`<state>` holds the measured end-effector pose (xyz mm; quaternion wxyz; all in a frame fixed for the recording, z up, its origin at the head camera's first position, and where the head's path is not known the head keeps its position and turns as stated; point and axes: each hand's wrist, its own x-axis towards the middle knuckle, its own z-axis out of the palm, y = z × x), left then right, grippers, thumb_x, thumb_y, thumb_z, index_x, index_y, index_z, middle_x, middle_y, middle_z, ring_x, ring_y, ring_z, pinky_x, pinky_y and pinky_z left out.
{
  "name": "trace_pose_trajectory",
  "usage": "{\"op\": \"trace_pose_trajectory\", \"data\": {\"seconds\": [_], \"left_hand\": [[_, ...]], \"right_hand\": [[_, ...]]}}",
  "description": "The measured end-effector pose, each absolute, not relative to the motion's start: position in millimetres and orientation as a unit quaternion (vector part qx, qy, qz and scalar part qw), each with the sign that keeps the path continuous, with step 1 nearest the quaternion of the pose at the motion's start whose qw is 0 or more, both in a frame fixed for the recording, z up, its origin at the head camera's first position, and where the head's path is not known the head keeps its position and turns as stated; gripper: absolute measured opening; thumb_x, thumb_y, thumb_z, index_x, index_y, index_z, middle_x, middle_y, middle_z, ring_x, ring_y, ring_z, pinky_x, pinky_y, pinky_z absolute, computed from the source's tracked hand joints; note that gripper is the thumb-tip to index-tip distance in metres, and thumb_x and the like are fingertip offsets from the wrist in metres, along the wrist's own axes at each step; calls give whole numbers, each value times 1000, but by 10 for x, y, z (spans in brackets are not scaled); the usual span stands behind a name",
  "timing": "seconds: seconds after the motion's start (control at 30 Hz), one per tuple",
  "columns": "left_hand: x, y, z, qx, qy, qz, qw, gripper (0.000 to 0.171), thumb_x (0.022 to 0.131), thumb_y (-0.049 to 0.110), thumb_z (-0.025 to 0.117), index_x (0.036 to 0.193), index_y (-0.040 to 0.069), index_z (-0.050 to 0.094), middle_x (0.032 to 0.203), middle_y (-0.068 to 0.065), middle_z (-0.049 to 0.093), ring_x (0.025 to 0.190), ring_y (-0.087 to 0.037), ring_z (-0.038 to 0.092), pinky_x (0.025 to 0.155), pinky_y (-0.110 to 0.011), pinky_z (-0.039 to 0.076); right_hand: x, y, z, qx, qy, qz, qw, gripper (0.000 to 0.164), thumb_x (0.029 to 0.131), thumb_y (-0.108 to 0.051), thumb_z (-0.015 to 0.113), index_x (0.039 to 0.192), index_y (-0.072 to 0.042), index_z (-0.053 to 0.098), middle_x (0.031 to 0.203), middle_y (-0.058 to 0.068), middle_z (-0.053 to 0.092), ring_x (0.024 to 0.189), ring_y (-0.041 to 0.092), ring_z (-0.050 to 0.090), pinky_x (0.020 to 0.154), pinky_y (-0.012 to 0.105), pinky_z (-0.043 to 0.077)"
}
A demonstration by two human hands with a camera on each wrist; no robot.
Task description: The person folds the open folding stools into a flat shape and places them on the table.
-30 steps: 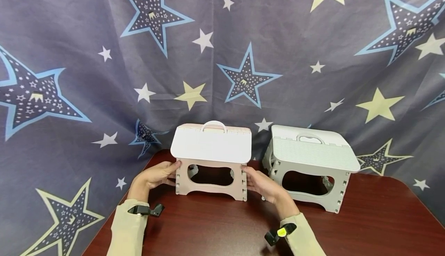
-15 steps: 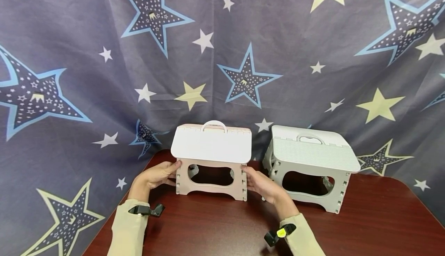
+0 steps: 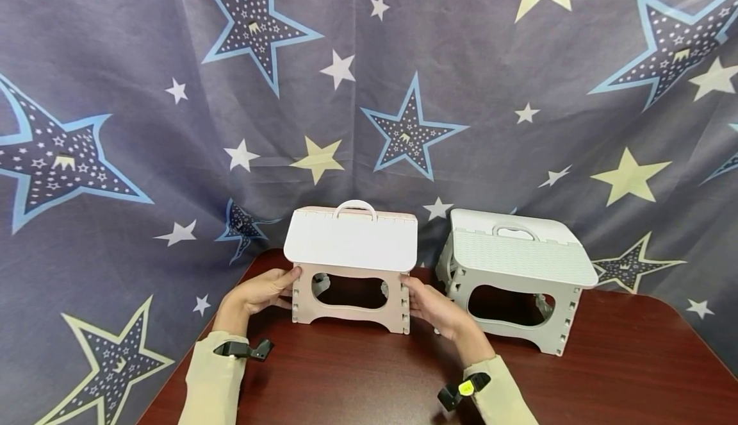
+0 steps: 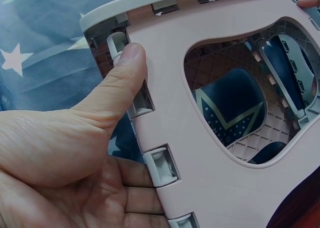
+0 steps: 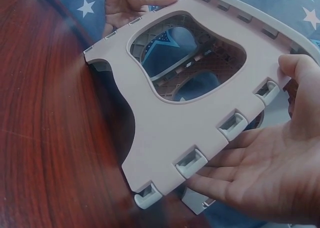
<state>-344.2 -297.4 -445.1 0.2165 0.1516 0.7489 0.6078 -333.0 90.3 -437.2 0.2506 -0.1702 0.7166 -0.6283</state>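
A pink folding stool (image 3: 352, 313) with a white top and a raised carry handle (image 3: 355, 206) stands upright and unfolded toward the back left of the table. My left hand (image 3: 259, 291) holds its left side, thumb on the edge of the front leg panel (image 4: 165, 108) and fingers along the hinged side. On the opposite side my right hand (image 3: 437, 308) grips in the same way. In the right wrist view its thumb rests on the panel's upper corner, with the fingers (image 5: 220, 175) against the hinges. The fingertips behind the panel are partly hidden.
A second folding stool (image 3: 521, 255), pale grey-green, stands unfolded to the right, close to my right hand. Behind both hangs a dark star-patterned cloth (image 3: 392, 40). Everything stands on a reddish-brown wooden table (image 3: 340, 374). Dark camera mounts (image 3: 245, 349) sit on the wrists.
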Motion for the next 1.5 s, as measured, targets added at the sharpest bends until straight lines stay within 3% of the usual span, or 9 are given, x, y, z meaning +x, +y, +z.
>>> {"op": "trace_pose_trajectory", "data": {"seconds": [0.27,0.67,0.97,1.17,1.5], "left_hand": [[-3438,-2960,-4456,152,752,605,214,68,108,51,39,126,-13,57,105,-1,75,102,-17,70,98,-54,55],[-3446,-2932,-4465,146,753,607,209,60,107,52,40,119,-2,64,104,-2,75,101,-17,71,97,-54,55],[-3448,-2927,-4476,146,750,611,207,66,107,53,40,123,-8,60,103,-2,75,99,-17,71,95,-52,56],[-3439,-2931,-4472,147,750,611,207,60,107,52,40,117,-2,63,102,-1,75,99,-17,71,95,-52,56],[-3429,-2933,-4445,146,752,609,205,60,107,54,41,117,-1,62,101,-1,74,99,-17,71,95,-52,56]], "right_hand": [[-3333,911,-4389,-171,715,-632,247,72,105,-50,36,148,8,38,149,30,47,129,23,55,121,54,32],[-3326,914,-4422,-155,717,-636,241,73,105,-50,37,151,7,34,149,25,48,134,28,51,123,55,29],[-3338,918,-4427,-168,710,-638,245,71,105,-49,35,150,6,34,149,29,46,131,24,52,123,55,29],[-3347,912,-4431,-170,709,-638,247,70,105,-49,34,149,5,36,148,29,47,127,20,53,122,53,30],[-3346,903,-4410,-170,709,-637,248,71,106,-49,34,151,5,33,150,29,45,132,25,50,123,55,28]]}}
